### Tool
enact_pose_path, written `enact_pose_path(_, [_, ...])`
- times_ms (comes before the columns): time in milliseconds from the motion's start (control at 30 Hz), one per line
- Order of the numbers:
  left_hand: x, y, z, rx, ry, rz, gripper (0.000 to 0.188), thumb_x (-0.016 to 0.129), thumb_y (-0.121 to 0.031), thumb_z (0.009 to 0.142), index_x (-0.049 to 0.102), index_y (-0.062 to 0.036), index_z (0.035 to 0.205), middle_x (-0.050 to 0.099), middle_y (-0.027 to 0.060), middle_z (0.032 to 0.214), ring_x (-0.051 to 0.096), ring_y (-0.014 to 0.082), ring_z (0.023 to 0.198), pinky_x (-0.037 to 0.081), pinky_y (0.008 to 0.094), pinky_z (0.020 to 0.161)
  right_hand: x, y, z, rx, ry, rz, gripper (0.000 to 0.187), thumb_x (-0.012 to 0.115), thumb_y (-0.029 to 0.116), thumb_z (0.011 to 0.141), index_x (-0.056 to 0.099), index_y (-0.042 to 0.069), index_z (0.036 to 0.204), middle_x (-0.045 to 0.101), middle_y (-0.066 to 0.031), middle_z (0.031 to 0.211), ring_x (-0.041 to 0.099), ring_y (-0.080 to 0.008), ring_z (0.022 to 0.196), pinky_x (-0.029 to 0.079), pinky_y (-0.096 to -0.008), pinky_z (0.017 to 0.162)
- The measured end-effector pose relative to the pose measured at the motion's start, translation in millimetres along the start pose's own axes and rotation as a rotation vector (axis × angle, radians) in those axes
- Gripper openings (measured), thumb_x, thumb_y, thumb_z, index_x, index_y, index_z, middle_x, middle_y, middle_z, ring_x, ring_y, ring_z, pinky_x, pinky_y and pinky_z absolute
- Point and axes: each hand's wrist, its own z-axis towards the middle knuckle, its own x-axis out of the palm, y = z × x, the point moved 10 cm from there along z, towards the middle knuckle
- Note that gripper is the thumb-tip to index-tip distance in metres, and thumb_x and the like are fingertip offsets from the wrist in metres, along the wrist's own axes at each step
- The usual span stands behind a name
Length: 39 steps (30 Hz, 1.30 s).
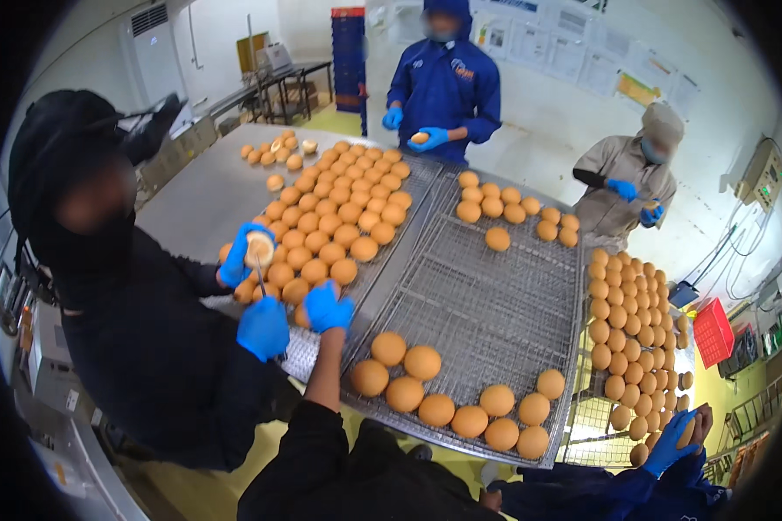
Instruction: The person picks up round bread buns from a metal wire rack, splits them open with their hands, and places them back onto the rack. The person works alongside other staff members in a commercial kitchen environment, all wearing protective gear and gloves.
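My left hand (328, 308), in a blue glove, reaches over the near left edge of the table, thumb apart from the fingers. It is beside a golden-brown round bun (302, 316) at the near end of a dense batch of buns (334, 204); whether it touches that bun is hard to tell. My right hand does not show clearly. Close on the left, a person in black holds a cut bun (259, 249) with a pale face in one gloved hand and a knife (261, 280) in the other.
Wire racks (473, 286) cover the table, with several buns (469, 421) along the near edge. Another bun-filled rack (630, 334) stands at right. Two people work across the table; a gloved hand (669, 445) grips a bun at lower right. A red crate (713, 333) sits beyond.
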Motion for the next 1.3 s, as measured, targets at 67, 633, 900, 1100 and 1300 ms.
enact_pose_path(67, [-2.2,91.8,-1.0,-0.007,-0.583,-0.059,0.043,0.059,-0.032,0.068,0.056,-0.0044,0.1,0.058,0.0169,0.094,0.055,0.0327,0.086,0.044,0.0436,0.073,10.0,31.3,4.6,-0.101,0.032,0.007,0.051,0.063,0.035,0.076,0.041,0.012,0.115,0.056,-0.0111,0.076,0.05,-0.0266,0.058,0.04,-0.0377,0.061])
enact_pose_path(633, [-13.9,-117.7,-139.6,0.003,1.02,-2.229,0.061,0.057,-0.029,0.074,0.037,-0.0073,0.127,0.05,0.0155,0.11,0.048,0.0287,0.101,0.038,0.047,0.092,-326.4,450.9,-197.0,-1.008,-0.707,0.626,0.023,0.07,0.015,0.065,0.056,0.009,0.083,0.055,-0.0039,0.075,0.05,-0.0196,0.067,0.03,-0.032,0.068])
enact_pose_path(900, [-142.9,-163.2,-236.2,0.29,1.184,-2.387,0.075,0.06,-0.046,0.07,0.03,-0.0117,0.13,0.044,0.0198,0.119,0.046,0.0327,0.102,0.041,0.0451,0.084,-337.3,430.1,-285.7,-1.131,-1.001,0.531,0.032,0.07,0.009,0.061,0.051,0.009,0.086,0.054,-0.0039,0.077,0.05,-0.0186,0.069,0.029,-0.0317,0.068])
enact_pose_path(1100, [-152.6,-162.0,-295.9,0.34,1.047,-2.281,0.075,0.057,-0.046,0.068,0.032,-0.0053,0.126,0.045,0.0201,0.117,0.05,0.0342,0.102,0.039,0.0477,0.089,-341.4,365.5,-302.7,-1.06,-1.124,0.439,0.035,0.07,0.008,0.059,0.051,0.009,0.088,0.054,-0.004,0.078,0.05,-0.0187,0.069,0.028,-0.0321,0.069])
enact_pose_path(1300, [-147.5,-177.1,-380.6,0.372,1.21,-2.236,0.075,0.059,-0.042,0.067,0.033,-0.0043,0.127,0.047,0.0195,0.116,0.051,0.0347,0.101,0.038,0.049,0.091,-344.3,280.2,-330.7,-0.874,-1.229,0.409,0.033,0.069,0.008,0.058,0.052,0.01,0.086,0.053,-0.0049,0.077,0.05,-0.0201,0.068,0.029,-0.0328,0.069])
